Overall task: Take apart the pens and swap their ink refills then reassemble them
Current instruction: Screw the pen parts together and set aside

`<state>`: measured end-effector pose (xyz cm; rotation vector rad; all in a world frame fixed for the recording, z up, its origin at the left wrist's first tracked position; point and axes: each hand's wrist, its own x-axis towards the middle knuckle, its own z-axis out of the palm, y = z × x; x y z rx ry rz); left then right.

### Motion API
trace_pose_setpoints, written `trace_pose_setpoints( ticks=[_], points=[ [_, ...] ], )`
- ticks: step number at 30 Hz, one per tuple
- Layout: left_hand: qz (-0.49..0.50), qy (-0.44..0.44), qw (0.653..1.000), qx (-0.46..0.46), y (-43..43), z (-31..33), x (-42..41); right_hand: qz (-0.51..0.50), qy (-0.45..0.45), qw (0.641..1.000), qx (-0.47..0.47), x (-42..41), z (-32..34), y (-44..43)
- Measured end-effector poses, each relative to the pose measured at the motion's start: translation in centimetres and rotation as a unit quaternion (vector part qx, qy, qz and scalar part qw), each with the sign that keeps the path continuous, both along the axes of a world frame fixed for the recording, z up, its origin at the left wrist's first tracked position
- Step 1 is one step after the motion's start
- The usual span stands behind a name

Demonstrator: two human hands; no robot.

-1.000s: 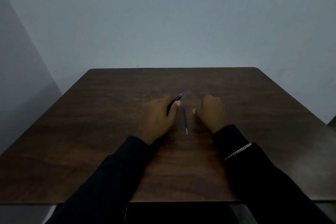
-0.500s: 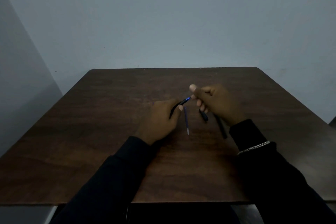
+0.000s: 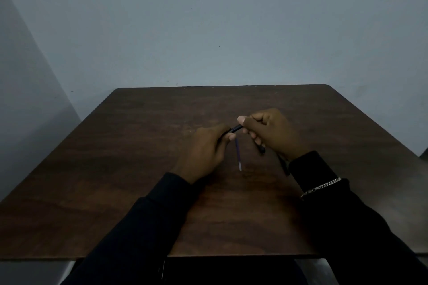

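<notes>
My left hand point(image 3: 206, 148) grips a dark pen barrel point(image 3: 234, 129) that points up and to the right. My right hand point(image 3: 271, 132) is raised above the table, its thumb and fingers closed on the front end of that barrel. A short dark pen piece point(image 3: 261, 148) sticks out below the right hand's fingers. A loose blue ink refill point(image 3: 238, 154) with a pale near end lies on the brown table point(image 3: 139, 169) between the hands. Another dark pen part point(image 3: 283, 164) lies partly hidden beside the right wrist.
A pale wall stands right behind the table's far edge. The table's near edge runs just in front of my body. A silver chain bracelet point(image 3: 322, 187) sits over my right sleeve.
My right hand lifted off the table, uncovering the dark pen parts, and came over to the barrel's tip. The left hand stayed almost still. The blue refill has not moved.
</notes>
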<state>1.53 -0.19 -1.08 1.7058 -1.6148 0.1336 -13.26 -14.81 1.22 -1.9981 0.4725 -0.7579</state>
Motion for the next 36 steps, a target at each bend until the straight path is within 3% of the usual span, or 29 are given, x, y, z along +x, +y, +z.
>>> trace_pose_setpoints(
  ticks=[6, 16, 24, 26, 30, 36],
  points=[
    [-0.012, 0.023, 1.0, -0.002, 0.4, 0.8, -0.3, 0.019, -0.009, 0.997, -0.07, -0.3, -0.1, 0.2],
    [-0.047, 0.165, 0.984, 0.055, 0.8, 0.8, 0.8, 0.021, -0.017, 0.984, -0.178, -0.3, 0.6, 1.4],
    [-0.14, 0.365, 0.917, 0.079, 1.0, 0.7, 0.9, 0.019, -0.025, 0.977, -0.212, 0.2, 0.1, 1.0],
    [-0.127, 0.351, 0.926, 0.061, 1.0, 0.4, 0.6, 0.028, -0.026, 0.98, -0.196, 0.2, -0.1, 0.8],
    [-0.058, 0.169, 0.983, 0.032, 0.9, 0.4, 1.0, 0.061, -0.027, 0.994, -0.092, 0.2, -0.1, 0.6],
    [-0.032, 0.039, 0.998, 0.038, 1.1, 0.5, 0.3, 0.029, 0.013, 0.995, -0.089, 0.3, 0.0, 1.4]
  ],
)
